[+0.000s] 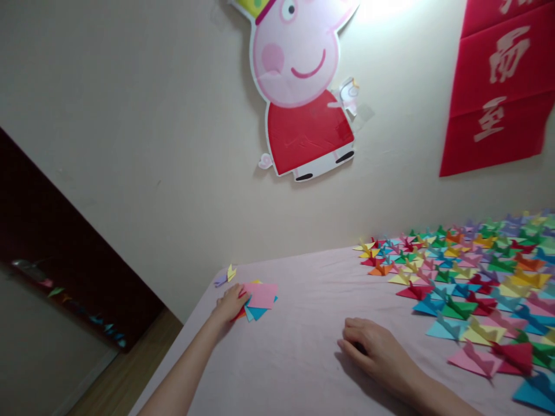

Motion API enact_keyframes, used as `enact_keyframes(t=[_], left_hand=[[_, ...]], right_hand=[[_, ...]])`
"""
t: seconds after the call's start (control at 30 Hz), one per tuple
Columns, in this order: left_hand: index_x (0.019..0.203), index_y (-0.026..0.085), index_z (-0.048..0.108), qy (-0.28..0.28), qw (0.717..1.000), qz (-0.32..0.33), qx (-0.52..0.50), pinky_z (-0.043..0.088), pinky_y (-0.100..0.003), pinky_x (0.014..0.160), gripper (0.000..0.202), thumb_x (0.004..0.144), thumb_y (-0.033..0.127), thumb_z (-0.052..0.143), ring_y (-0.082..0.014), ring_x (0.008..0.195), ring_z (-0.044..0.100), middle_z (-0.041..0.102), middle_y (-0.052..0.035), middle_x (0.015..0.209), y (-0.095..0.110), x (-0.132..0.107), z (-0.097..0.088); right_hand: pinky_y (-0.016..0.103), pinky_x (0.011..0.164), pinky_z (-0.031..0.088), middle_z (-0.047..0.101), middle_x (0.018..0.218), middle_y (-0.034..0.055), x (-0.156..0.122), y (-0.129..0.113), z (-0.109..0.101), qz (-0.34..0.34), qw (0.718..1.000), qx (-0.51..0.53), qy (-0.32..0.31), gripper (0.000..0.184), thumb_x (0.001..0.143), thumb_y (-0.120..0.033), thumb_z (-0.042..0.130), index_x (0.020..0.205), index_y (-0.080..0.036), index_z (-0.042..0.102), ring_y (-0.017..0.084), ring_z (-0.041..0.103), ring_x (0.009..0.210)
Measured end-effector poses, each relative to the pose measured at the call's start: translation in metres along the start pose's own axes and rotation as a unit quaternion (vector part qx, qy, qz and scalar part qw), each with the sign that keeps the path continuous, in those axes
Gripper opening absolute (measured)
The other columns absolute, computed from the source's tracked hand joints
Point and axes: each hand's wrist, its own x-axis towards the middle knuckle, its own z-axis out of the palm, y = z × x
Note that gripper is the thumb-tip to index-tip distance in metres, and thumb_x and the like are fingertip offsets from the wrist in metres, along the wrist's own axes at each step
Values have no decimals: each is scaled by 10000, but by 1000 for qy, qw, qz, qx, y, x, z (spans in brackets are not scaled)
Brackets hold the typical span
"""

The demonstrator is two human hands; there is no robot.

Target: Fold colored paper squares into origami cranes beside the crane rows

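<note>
My left hand (230, 304) reaches out to a small stack of coloured paper squares (260, 299), pink sheet on top, near the far left corner of the pink cloth. Its fingers pinch the stack's left edge. My right hand (373, 348) rests palm down on the pink cloth (303, 346) nearer to me, fingers curled loosely and holding nothing. Many folded paper cranes (468, 289) in several colours lie in rows to the right of that hand.
Two small folded papers, purple and yellow (226, 275), lie at the cloth's far left corner. A cartoon pig cutout (303, 92) and a red banner (503, 81) hang on the wall. A dark shelf (65, 271) stands left, above a wooden floor.
</note>
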Motion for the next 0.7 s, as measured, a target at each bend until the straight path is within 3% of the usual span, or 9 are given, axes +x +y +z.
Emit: enact_keyframes(t=[0.1, 0.17, 0.3, 0.4, 0.47, 0.53, 0.7], left_hand=[[1383, 211, 519, -8, 999, -6, 32, 229, -590, 1122, 506, 956, 467, 428, -346, 1461, 238, 319, -151, 1569, 9, -28, 16], [1423, 229, 481, -7, 999, 11, 44, 183, -545, 1151, 546, 957, 498, 390, -316, 1492, 143, 220, -107, 1610, 19, -44, 27], [1474, 261, 409, -14, 997, 53, 46, 200, -424, 1164, 584, 952, 523, 382, -242, 1478, 220, 296, -53, 1590, 39, -60, 40], [1525, 200, 298, 3, 998, 56, 40, 223, -368, 1156, 632, 970, 499, 342, -210, 1467, 255, 314, -76, 1581, 45, -54, 41], [1526, 174, 285, 23, 998, 37, 39, 216, -403, 1156, 612, 981, 453, 311, -226, 1468, 248, 281, -107, 1591, 43, -44, 38], [1499, 148, 336, 30, 999, 14, 38, 210, -470, 1151, 606, 967, 437, 348, -270, 1466, 249, 297, -145, 1579, 39, -33, 35], [1435, 203, 434, 29, 999, -7, 21, 222, -512, 1144, 533, 957, 438, 407, -296, 1468, 235, 296, -133, 1584, 24, -15, 30]], right_hand=[[282, 708, 406, 621, 731, 43, 1, 0, 0, -1, 1000, 0, -1, 359, 935, -297, 388, 623, -201, 538, 178, 594, 740], [281, 707, 406, 620, 731, 43, 1, 0, 0, -2, 1000, 0, -1, 363, 936, -303, 386, 623, -201, 539, 178, 594, 742], [276, 706, 406, 617, 730, 40, 0, 0, 1, -1, 1000, -7, 0, 368, 941, -305, 373, 630, -205, 542, 174, 596, 741], [271, 704, 405, 615, 728, 38, 0, 1, 2, 3, 1000, -9, -1, 366, 941, -304, 375, 624, -207, 531, 172, 594, 741], [270, 705, 404, 613, 726, 36, 0, 0, 1, 3, 1000, -8, -1, 364, 938, -303, 382, 616, -207, 520, 170, 592, 742], [270, 707, 402, 611, 722, 34, 0, -1, 0, 3, 1000, -8, -2, 366, 938, -303, 384, 608, -207, 513, 168, 590, 742], [276, 709, 407, 612, 725, 37, -2, -4, -3, 3, 1000, -9, 1, 371, 934, -306, 380, 605, -208, 520, 168, 587, 736]])
